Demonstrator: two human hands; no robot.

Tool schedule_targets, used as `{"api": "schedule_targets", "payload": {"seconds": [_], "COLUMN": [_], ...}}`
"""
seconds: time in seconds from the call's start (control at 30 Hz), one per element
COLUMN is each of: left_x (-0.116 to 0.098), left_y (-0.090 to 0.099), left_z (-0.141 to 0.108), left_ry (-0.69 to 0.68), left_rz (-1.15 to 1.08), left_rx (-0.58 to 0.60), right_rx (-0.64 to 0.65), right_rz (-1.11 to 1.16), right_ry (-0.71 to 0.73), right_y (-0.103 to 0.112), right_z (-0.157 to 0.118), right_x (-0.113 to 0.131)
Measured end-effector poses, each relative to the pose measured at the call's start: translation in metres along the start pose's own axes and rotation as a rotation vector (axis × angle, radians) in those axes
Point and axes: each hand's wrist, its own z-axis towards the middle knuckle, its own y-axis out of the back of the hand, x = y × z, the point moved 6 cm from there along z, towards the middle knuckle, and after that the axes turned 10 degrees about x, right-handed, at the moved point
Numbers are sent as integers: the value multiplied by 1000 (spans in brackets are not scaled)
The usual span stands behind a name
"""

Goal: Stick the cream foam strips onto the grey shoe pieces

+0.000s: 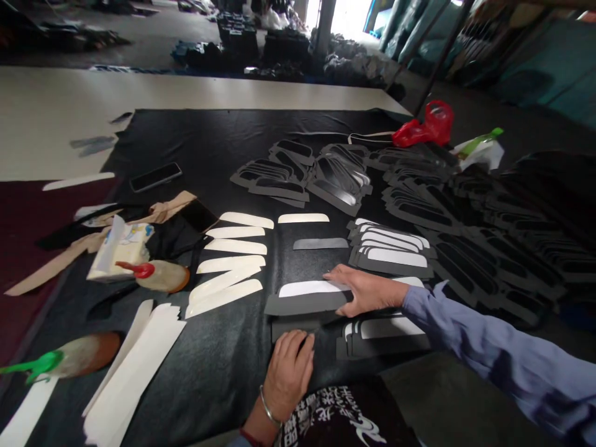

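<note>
Dozens of dark pieces (419,208), one grey panel (302,304) in the right hand (372,292)

A broad worktop (41,118), pale at its far side, carries a black sheet (195,146). On the sheet, the dark pieces lie in overlapping heaps, mostly to the right and beyond. A tighter stack (395,256) of grey pieces with white facings sits just past the right hand. Left of centre, six cream strips (231,264) form a rough column, the nearest two touching.

The grey panel lies near the sheet's front, a white strip (311,288) along its far edge. The right hand's fingers and thumb are parted, straddling the panel's right end and gripping it. The left hand (289,360) has its fingers bent and close together, tips at a lower grey piece (293,325); I cannot tell whether they grip it.

Smaller still: a green-nozzled bottle (88,355), a red-nozzled bottle (165,275), and a metal bracelet (267,406) at the left wrist.
</note>
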Motion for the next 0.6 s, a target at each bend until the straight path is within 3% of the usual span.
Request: {"api": "schedule_targets", "payload": {"seconds": [0.17, 0.37, 0.47, 0.6], "left_x": [8, 12, 10, -4], "left_y": [-14, -20, -15, -7], "left_z": [5, 11, 13, 22], "left_ry": [64, 50, 5, -98], "left_rz": [47, 66, 104, 82], "left_rx": [90, 93, 57, 33], "right_rx": [-142, -206, -201, -217], "right_rz": [26, -47, -75, -105], "right_ry": [-112, -230, -222, -149], "right_y": [2, -55, -78, -92], "right_z": [-66, -142, -159, -162], "right_x": [-13, -45, -57, -73]}}
